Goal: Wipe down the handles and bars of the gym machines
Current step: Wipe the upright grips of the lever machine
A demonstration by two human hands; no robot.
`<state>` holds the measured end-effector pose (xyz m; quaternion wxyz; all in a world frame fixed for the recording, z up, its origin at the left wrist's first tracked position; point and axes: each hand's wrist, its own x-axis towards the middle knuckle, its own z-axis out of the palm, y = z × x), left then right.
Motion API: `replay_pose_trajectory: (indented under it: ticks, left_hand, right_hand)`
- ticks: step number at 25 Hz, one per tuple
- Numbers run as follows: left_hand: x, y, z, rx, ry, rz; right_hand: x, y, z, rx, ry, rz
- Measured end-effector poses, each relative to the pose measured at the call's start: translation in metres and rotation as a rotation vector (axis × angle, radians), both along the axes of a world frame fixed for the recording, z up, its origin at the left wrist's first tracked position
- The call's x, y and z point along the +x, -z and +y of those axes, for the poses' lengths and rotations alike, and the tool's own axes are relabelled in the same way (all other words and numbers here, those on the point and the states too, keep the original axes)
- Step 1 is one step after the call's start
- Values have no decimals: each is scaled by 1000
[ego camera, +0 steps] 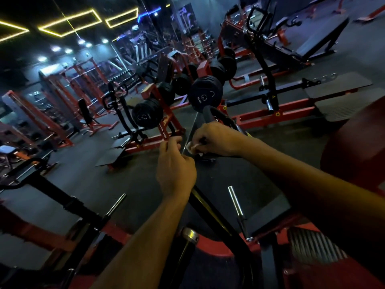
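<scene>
I have both hands out over the long black metal bar of the gym machine, which runs from low near my body up and away toward the black round weight plates. My right hand is clenched around a small crumpled white cloth, pressing it at the far part of the bar, next to the black rubbery handle grip. My left hand sits nearer to me on the same bar, fingers curled round it to steady it, I judge. The bar's long axis points straight away from me, so the unwiped stretch lies beyond the cloth toward the handle grip, and the right hand is the nearer one to it. The bar looks smooth and hard with a dull sheen; the cloth is soft and wadded; two short shiny steel pegs stand either side
</scene>
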<state>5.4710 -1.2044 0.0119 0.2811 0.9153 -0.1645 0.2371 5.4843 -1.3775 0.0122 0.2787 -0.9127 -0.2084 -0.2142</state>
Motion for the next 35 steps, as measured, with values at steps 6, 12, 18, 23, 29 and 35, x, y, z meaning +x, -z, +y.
replay_pose_trajectory:
  ticks: [6,12,18,23,29,35]
  left_hand:
    - [1,0,-2,126,7,7]
    - [0,-3,-3,294,75,-32]
    - [-2,-4,-2,293,88,-19]
    - [1,-4,-3,324,89,-6]
    - [5,0,-2,306,112,12]
    - [8,1,-2,307,107,5]
  right_hand:
    - [19,37,3,505,109,-27]
    - [29,43,-19,353,39,57]
    - [41,59,-76,82,151,325]
    - [46,88,-107,-129,442,463]
    - [22,135,-88,561,728,146]
    - [14,168,-51,1473,807,90]
